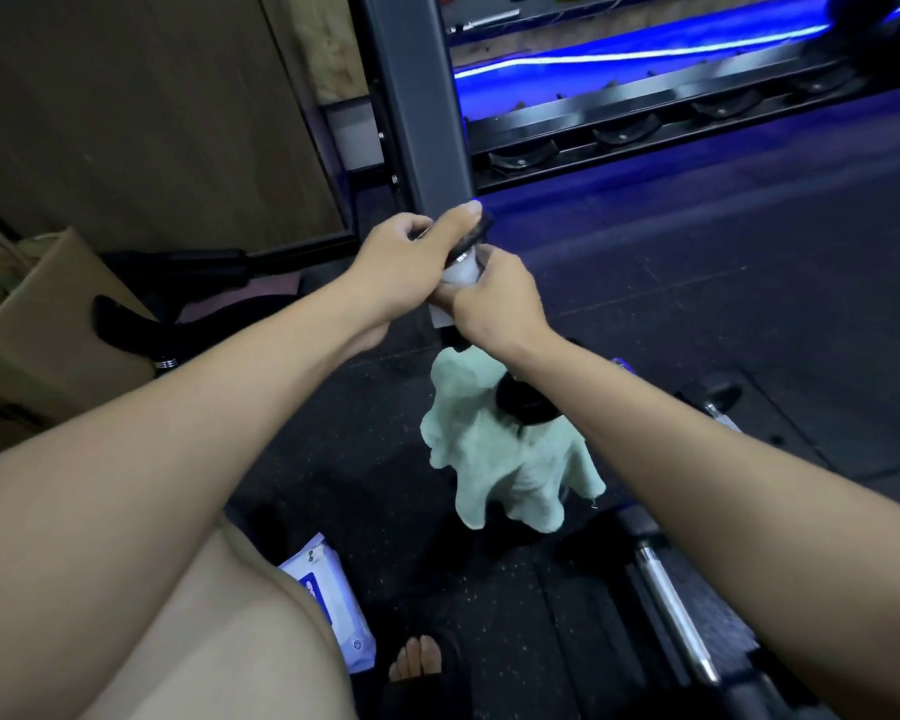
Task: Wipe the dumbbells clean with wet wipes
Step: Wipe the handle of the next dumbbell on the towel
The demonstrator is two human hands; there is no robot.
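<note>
A small black dumbbell (471, 241) stands up on end near the middle of the view. Its top end is a round black disc, tipped a little toward 1 o'clock. Its bottom end (523, 402) is black too and sits lower, toward 5 o'clock. The middle bar is hidden by a white wet wipe (461, 272) wrapped round it, just under the top disc. A pale green cloth (510, 470) hangs over the bottom end and droops toward 6 o'clock. A white and blue pack of wet wipes (328, 595) lies flat on the dark floor at 7 o'clock, partly hidden by a leg.
</note>
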